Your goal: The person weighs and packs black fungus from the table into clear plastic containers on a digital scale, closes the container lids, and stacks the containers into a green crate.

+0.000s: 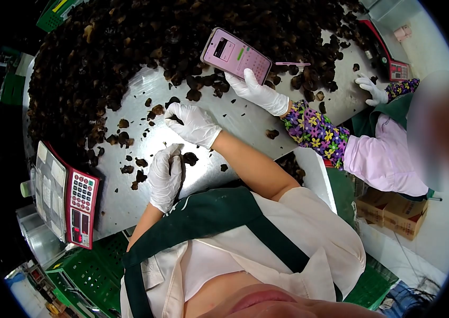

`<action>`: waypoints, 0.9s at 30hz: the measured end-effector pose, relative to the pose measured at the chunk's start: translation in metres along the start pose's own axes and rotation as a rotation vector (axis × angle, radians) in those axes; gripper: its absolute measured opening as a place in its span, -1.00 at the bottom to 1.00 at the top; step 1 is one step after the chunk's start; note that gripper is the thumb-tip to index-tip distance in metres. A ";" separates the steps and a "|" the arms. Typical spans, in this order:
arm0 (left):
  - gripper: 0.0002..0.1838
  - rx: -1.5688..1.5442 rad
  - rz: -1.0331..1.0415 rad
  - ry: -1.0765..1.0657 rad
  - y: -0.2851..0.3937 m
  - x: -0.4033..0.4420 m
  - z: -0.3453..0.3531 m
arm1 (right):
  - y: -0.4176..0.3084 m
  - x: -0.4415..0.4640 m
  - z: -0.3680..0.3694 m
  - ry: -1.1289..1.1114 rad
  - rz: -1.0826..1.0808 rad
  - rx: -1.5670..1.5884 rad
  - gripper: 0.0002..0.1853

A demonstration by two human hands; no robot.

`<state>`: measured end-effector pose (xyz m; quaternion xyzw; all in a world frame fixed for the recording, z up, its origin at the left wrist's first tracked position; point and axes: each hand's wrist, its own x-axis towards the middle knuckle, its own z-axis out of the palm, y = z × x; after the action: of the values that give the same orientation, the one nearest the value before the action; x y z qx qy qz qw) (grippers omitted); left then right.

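While both of the person's gloved hands work low over a metal worktop [122,208], a broad heap of dark dried pieces [97,63] covers its far part and runs down the left side. Loose pieces lie scattered between the heap and the person's green apron [206,214].

The right hand [195,127] is just beyond the left, its fingers curled and its thumb bent toward them with a narrow gap showing; whether this grip pinches a piece, I cannot tell. One dark piece lies just beside it, on the far side. The left hand [163,177] is nearer the body, fingers bent and close together; its grip is partly hidden, so I cannot tell whether anything is held. Just to its right a larger dark piece [190,158] lies on the bare metal.

To the left stands a red scale [82,206] with a keypad and a lit red display. Beyond the right hand, a co-worker's gloved hand [264,98] holds a phone [235,55] above the worktop, below a flowered sleeve [317,132]. A pink pen [292,64] lies near the phone. The co-worker's other hand [372,90] is near a second red scale [394,66]. Green crates [89,278] stand under the left edge, and cardboard boxes [402,212] sit at the right.
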<state>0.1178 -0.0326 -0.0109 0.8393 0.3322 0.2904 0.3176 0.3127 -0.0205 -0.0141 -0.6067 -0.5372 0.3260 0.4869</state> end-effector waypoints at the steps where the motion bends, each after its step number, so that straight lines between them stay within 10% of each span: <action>1: -0.67 0.004 0.003 0.002 0.000 0.000 0.000 | 0.000 0.000 0.001 0.006 -0.009 0.005 -0.86; 27: -0.66 0.106 0.090 -0.015 -0.001 0.004 0.003 | 0.004 0.002 -0.003 0.015 0.037 -0.029 -0.80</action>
<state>0.1215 -0.0302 -0.0126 0.8713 0.3067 0.2798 0.2617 0.3170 -0.0189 -0.0165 -0.6260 -0.5269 0.3223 0.4760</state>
